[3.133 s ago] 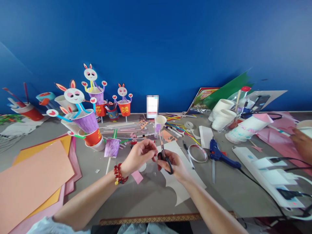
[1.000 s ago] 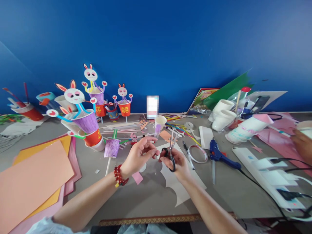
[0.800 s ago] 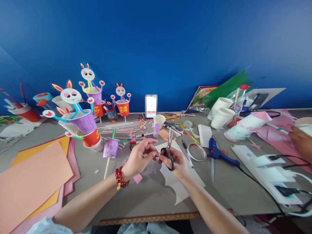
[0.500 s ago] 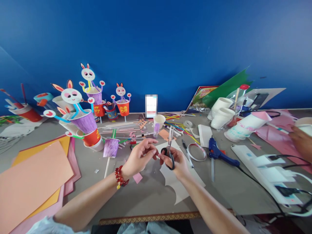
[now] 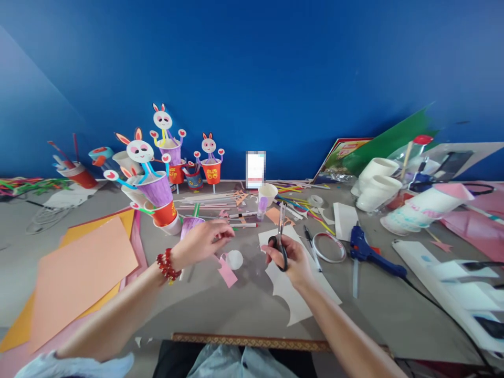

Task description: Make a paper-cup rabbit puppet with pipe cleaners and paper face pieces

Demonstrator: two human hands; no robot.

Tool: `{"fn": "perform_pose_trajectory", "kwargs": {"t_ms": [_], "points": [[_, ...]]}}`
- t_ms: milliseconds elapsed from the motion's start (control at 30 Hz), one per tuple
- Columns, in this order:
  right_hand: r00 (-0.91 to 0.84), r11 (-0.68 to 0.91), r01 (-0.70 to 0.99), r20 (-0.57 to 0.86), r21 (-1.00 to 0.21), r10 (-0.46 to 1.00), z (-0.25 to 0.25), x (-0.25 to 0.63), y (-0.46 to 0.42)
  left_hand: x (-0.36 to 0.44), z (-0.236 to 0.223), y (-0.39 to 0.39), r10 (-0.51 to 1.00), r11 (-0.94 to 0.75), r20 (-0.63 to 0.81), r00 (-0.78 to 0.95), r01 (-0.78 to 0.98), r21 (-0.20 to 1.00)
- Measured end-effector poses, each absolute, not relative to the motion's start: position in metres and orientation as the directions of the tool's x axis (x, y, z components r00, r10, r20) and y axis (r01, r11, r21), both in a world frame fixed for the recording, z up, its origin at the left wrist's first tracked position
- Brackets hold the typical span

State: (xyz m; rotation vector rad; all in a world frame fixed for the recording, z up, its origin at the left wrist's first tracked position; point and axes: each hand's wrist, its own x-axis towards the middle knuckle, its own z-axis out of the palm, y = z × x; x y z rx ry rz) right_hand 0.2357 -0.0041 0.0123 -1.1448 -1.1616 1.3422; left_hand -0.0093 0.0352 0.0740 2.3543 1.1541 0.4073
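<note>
My right hand [image 5: 294,260] is closed around the black handles of a pair of scissors [image 5: 281,224], whose blades point up and away from me. A tiny pinkish bit shows at its fingertips, too small to make out. My left hand [image 5: 202,240] hovers with loosely bent fingers apart and nothing visible in it. Behind that hand, a purple-coloured paper cup [image 5: 191,226] is partly hidden. A white paper disc [image 5: 234,260] and a pink paper scrap [image 5: 228,274] lie between the hands. White paper with scalloped cut edges [image 5: 293,299] lies beneath my right hand.
Rabbit-faced cup figures [image 5: 157,190] stand at left, behind stacked coloured sheets [image 5: 84,273]. To the right are a marker [image 5: 312,247], a tape roll [image 5: 329,247], a blue glue gun [image 5: 372,252] and a power strip [image 5: 437,294] with cables. Straws [image 5: 205,198] and scraps lie at the back.
My left hand has moved left, away from my right hand, uncovering the white disc and more of the pink scrap. The scissors stay in my right hand. The view has turned left.
</note>
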Motion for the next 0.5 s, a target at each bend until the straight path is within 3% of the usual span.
{"fn": "perform_pose_trajectory", "kwargs": {"t_ms": [167, 333, 400, 500], "points": [[-0.108, -0.037, -0.066, -0.029, -0.997, 0.994, 0.013, 0.235, -0.006, -0.022, 0.054, 0.018, 0.698, -0.653, -0.059, 0.713, 0.669, 0.355], [-0.135, -0.005, -0.078, 0.006, -0.997, 0.991, 0.012, 0.234, -0.005, -0.016, 0.042, 0.009, 0.678, -0.694, -0.128, 0.724, 0.688, 0.212], [-0.134, -0.008, -0.067, 0.001, -0.998, 0.991, 0.012, 0.234, -0.005, -0.017, 0.044, 0.009, 0.672, -0.697, -0.119, 0.731, 0.679, 0.232], [-0.166, -0.018, -0.048, -0.010, -0.999, 0.986, 0.012, 0.233, -0.006, -0.021, 0.054, 0.010, 0.653, -0.663, -0.110, 0.750, 0.636, 0.395]]}}
